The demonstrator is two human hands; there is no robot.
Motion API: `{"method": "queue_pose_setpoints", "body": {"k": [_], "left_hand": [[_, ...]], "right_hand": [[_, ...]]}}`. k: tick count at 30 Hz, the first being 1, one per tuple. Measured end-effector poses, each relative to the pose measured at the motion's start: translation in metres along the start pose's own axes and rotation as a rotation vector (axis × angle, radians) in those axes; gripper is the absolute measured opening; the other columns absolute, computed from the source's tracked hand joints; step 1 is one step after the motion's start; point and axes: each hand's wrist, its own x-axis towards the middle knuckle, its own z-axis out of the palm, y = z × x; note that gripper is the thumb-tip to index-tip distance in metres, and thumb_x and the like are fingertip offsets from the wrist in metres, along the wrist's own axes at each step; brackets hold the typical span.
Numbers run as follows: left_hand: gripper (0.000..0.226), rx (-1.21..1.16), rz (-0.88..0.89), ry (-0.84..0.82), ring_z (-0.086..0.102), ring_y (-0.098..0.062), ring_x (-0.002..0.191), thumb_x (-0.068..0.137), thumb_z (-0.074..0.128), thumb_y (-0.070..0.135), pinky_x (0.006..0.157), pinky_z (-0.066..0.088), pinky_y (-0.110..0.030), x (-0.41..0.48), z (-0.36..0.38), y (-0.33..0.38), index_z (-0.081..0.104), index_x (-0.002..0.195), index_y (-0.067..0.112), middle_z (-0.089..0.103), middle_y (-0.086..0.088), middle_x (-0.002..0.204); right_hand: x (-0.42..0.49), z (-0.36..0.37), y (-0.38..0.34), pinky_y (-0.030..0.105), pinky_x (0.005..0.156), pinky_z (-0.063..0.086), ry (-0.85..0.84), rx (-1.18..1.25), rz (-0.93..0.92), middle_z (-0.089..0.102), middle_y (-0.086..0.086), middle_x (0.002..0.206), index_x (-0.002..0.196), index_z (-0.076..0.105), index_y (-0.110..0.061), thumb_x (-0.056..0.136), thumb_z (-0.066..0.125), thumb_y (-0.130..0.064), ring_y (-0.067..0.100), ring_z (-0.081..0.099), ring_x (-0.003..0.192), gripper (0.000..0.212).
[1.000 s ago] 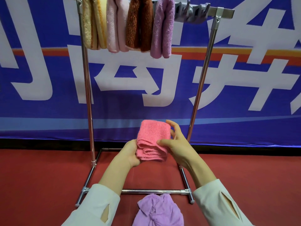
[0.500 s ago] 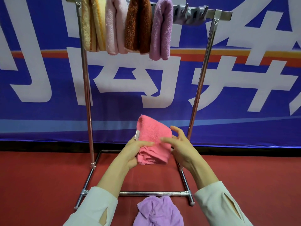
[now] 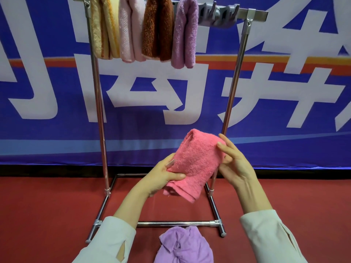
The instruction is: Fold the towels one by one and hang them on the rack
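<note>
Pinching folded pink towel [image 3: 197,160] at 8 o'clock corner with left hand [image 3: 161,177] fingers; touching 3 o'clock edge with straight right hand [image 3: 235,164] fingers. Held mid-air at centre, rack [image 3: 229,103] at 12 o'clock.

Two arms in frame, both in the same long-sleeved top. We noted the cloth as pale cream, smooth and plain. The left sleeve [image 3: 112,242] ended in a loose, wide cuff, and the right sleeve [image 3: 269,238] matched it. Each cuff carried a narrow lengthwise slit. The left slit [image 3: 121,251] gaped, pointed at both ends, while the right slit [image 3: 287,235] showed as little more than a line. Past the cuffs we recorded uncovered forearms, with the left hand [image 3: 163,177] and right hand [image 3: 235,164] bare.
</note>
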Motion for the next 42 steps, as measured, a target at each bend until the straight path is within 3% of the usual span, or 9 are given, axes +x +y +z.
{"method": "queue_pose_setpoints", "body": {"k": [4, 8, 15, 20, 24, 30, 35, 38, 42], "left_hand": [[0.051, -0.166, -0.063, -0.022, 0.068, -0.016, 0.086, 0.077, 0.058, -0.021, 0.076, 0.056, -0.028, 0.0, 0.006, 0.001, 0.06, 0.113, 0.014, 0.071, -0.003, 0.097], [0.044, -0.24, -0.088, -0.039, 0.071, -0.016, 0.077, 0.078, 0.054, -0.021, 0.063, 0.057, -0.027, -0.001, 0.01, 0.007, 0.061, 0.103, 0.015, 0.073, -0.002, 0.088], [0.043, -0.288, -0.079, -0.051, 0.071, -0.018, 0.076, 0.079, 0.052, -0.022, 0.061, 0.057, -0.028, -0.001, 0.013, 0.013, 0.06, 0.101, 0.014, 0.073, -0.005, 0.088], [0.049, -0.225, -0.082, -0.079, 0.069, -0.017, 0.089, 0.078, 0.055, -0.021, 0.077, 0.057, -0.029, -0.002, 0.011, 0.014, 0.059, 0.112, 0.015, 0.072, -0.004, 0.099], [0.052, -0.11, -0.066, -0.072, 0.068, -0.011, 0.095, 0.079, 0.06, -0.017, 0.084, 0.054, -0.023, -0.001, 0.012, 0.013, 0.057, 0.117, 0.019, 0.07, 0.0, 0.106], [0.056, -0.107, -0.023, -0.029, 0.068, -0.017, 0.102, 0.067, 0.08, 0.007, 0.091, 0.053, -0.031, -0.001, 0.016, 0.015, 0.059, 0.118, 0.018, 0.072, -0.002, 0.109], [0.05, -0.068, 0.125, 0.34, 0.069, -0.015, 0.099, 0.068, 0.075, 0.054, 0.092, 0.053, -0.039, 0.011, 0.03, 0.023, 0.065, 0.107, 0.024, 0.073, 0.001, 0.105], [0.037, -0.072, 0.188, 0.429, 0.068, -0.01, 0.095, 0.076, 0.063, 0.052, 0.087, 0.052, -0.032, 0.013, 0.04, 0.02, 0.062, 0.103, 0.027, 0.071, 0.005, 0.102], [0.034, -0.181, 0.224, 0.32, 0.068, -0.017, 0.099, 0.078, 0.063, 0.044, 0.092, 0.052, -0.038, 0.015, 0.039, 0.017, 0.062, 0.106, 0.025, 0.072, 0.0, 0.105]], "right_hand": [[0.004, 0.001, 0.008, 0.029, 0.07, 0.056, 0.052, 0.01, -0.035, 0.065, 0.01, 0.112, 0.135, 0.05, -0.003, 0.076, 0.068, -0.007, 0.018, 0.066, 0.09, 0.062], [0.004, 0.006, 0.013, 0.035, 0.07, 0.055, 0.148, -0.273, -0.078, 0.065, 0.011, 0.119, 0.128, 0.055, -0.014, 0.074, 0.077, -0.019, 0.021, 0.067, 0.09, 0.059], [0.003, 0.007, 0.021, 0.042, 0.082, 0.057, 0.005, -0.234, 0.093, 0.063, 0.018, 0.125, 0.135, 0.047, -0.009, 0.044, 0.096, -0.032, 0.03, 0.065, 0.108, 0.106], [-0.002, 0.007, 0.017, 0.037, 0.078, 0.058, 0.009, -0.299, -0.032, 0.073, 0.014, 0.102, 0.108, 0.067, -0.005, 0.061, 0.081, -0.011, 0.024, 0.071, 0.089, 0.049], [-0.003, 0.009, 0.019, 0.041, 0.084, 0.057, 0.127, -0.327, -0.173, 0.074, 0.012, 0.104, 0.111, 0.069, -0.007, 0.065, 0.08, -0.023, 0.026, 0.07, 0.097, 0.05], [-0.008, 0.02, 0.024, 0.03, 0.073, 0.058, 0.066, -0.456, -0.256, 0.075, 0.005, 0.091, 0.097, 0.072, -0.012, 0.078, 0.075, -0.008, 0.017, 0.071, 0.084, 0.02], [-0.011, 0.03, 0.031, 0.034, 0.076, 0.059, 0.041, -0.46, -0.217, 0.076, 0.007, 0.088, 0.093, 0.072, -0.013, 0.082, 0.072, -0.015, 0.021, 0.071, 0.083, 0.011], [-0.011, 0.036, 0.033, 0.032, 0.073, 0.058, 0.079, -0.459, -0.212, 0.076, 0.004, 0.088, 0.094, 0.071, -0.016, 0.089, 0.064, -0.033, 0.017, 0.071, 0.081, 0.019], [-0.01, 0.038, 0.033, 0.024, 0.06, 0.051, 0.139, -0.537, -0.28, 0.067, -0.006, 0.069, 0.084, 0.068, -0.02, 0.095, 0.051, -0.045, 0.007, 0.062, 0.063, 0.031]]}}
